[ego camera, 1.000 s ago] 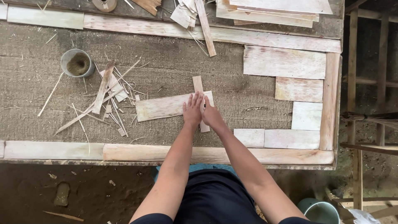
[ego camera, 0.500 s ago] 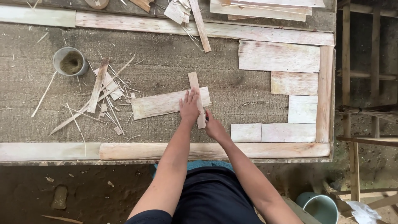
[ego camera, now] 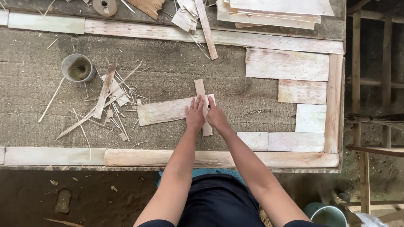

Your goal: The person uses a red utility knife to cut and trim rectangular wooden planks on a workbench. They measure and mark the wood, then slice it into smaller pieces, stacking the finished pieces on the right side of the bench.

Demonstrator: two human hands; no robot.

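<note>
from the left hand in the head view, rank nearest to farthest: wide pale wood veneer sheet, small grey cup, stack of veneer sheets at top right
1. Wide pale wood veneer sheet: under the left hand, touching it.
2. Small grey cup: upper left, past the splinters.
3. Stack of veneer sheets: top right edge. It and the cup are nearly level, so this order is uncertain.

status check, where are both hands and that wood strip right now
Left hand flat on wide veneer sheet. Right hand beside narrow strip, which crosses the sheet. Scrap slivers and cup lie off left.

both hands were down on the wood: left hand flat on a thin veneer sheet, right hand pressed on the narrow strip crossing it, small cup off left.
</note>
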